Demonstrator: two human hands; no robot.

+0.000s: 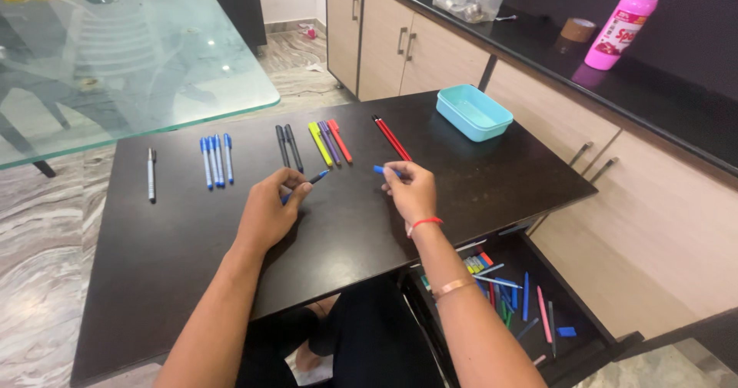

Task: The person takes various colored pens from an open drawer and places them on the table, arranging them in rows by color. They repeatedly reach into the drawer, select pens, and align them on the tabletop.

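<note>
My left hand [270, 207] rests on the dark table [192, 234] and grips a blue pen [315, 178] with its tip pointing right. My right hand [411, 192] holds a small blue pen cap [379, 169] a short gap from that tip. Beyond the hands, pens lie sorted in rows: one grey pen [151, 174], several blue pens [216, 160], two black pens [288, 146], a yellow, purple and red group [330, 142], and two red-and-black pens [392, 138].
A light blue lidded box [473, 112] sits at the table's far right. An open drawer [530, 299] below right holds several loose pens and caps. A glass table [115, 57] stands at far left. A counter [615, 80] carries a pink bottle [623, 23] and tape roll [577, 29].
</note>
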